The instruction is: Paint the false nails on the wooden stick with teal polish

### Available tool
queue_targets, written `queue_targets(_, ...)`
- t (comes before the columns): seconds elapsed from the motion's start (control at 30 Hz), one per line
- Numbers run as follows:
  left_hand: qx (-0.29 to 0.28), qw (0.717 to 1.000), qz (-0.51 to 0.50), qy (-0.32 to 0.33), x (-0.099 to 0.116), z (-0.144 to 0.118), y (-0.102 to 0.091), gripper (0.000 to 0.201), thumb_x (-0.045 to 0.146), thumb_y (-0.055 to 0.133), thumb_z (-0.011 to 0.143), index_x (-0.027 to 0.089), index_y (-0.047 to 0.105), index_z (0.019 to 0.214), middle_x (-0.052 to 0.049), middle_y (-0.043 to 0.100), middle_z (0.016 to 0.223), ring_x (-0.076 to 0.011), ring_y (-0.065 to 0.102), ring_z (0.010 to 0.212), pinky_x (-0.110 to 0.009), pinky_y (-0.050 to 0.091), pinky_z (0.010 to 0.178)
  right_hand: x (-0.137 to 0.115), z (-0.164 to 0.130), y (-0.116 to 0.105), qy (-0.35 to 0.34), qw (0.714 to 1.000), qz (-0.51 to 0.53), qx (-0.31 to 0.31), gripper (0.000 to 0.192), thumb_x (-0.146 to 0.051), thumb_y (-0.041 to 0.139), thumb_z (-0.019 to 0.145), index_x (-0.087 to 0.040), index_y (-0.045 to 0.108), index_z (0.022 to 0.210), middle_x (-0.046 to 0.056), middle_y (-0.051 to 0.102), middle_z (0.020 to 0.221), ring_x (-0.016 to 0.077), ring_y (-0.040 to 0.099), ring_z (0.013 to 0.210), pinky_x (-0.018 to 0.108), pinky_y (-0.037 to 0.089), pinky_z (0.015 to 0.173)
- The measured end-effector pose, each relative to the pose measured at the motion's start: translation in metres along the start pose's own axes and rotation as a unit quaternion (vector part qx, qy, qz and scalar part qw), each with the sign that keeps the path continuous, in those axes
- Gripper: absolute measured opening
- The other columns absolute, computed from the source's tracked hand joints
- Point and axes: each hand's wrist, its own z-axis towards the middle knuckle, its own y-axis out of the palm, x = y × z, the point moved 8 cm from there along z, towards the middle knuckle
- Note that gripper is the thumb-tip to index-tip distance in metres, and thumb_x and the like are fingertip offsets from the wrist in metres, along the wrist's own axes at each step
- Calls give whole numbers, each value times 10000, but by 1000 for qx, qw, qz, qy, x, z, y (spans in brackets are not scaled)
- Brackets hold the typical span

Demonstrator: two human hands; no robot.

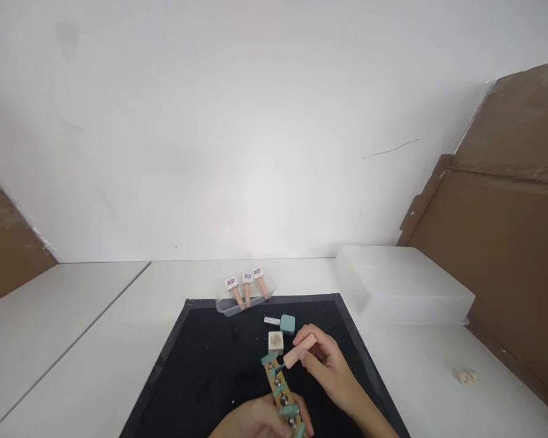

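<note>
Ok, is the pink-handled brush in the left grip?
No, the right grip holds the pink-handled brush, while the left grip holds the wooden strip.

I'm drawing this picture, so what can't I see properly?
In the head view:
- The near end of the strip: lost at the left hand and the bottom edge.
- The brush tip under the peach cap: too small to tell if it touches.
- Writing on the bottle labels: too small.
- The pale clump: too blurred to name.
</note>
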Motion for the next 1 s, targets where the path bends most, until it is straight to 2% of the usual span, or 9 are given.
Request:
queue_targets(0.4,-2,1000,3,1,-1,-1,-4,186,98,625,544,93,660,726,-47,606,653,-141,540,642,-254,347,662,-2,1,-6,0,1000,-8,24,142,-322,546,799,-182,561,782,-8,526,643,114,437,531,234,356,504)
queue_targets(0.6,9,1000,-9,12,2,-1,-2,201,89,594,544,82,655,735,-53,609,651,-132,539,618,-249,340,640,7,2,-8,0,1000,-1,22,153,-339,538,806,-188,559,794,-2,519,676,126,448,555,233,358,503)
queue_targets(0.67,21,999,-16,20,6,-1,0,216,87,576,557,71,648,761,-58,607,657,-122,538,601,-241,337,614,10,2,-12,-6,999,13,43,147,-338,527,815,-193,549,809,-10,501,686,117,431,545,225,356,496)
queue_targets(0.77,55,997,-4,54,17,0,4,229,140,579,577,92,634,794,-32,571,586,-113,506,531,-259,347,578,13,2,-26,-12,991,73,108,129,-338,496,837,-212,504,861,-42,447,628,103,392,494,213,342,466)
queue_targets(0.83,110,989,32,96,26,0,1,237,179,606,581,120,626,809,11,513,521,-103,463,491,-268,352,562,15,2,-35,-9,980,125,152,127,-344,472,847,-217,477,840,-54,419,587,102,372,460,211,325,441)
queue_targets(0.93,220,953,119,170,41,-5,-8,227,198,636,602,138,606,818,15,530,598,-89,443,533,-253,353,573,15,3,-43,8,966,183,183,207,-382,411,869,-214,461,760,-54,398,543,110,351,433,221,311,428)
queue_targets(1.0,267,928,171,195,45,-5,-15,248,244,652,605,142,591,822,16,537,626,-84,425,530,-247,354,558,13,4,-44,14,964,194,184,263,-412,381,876,-210,467,730,-51,384,523,118,343,435,229,308,430)
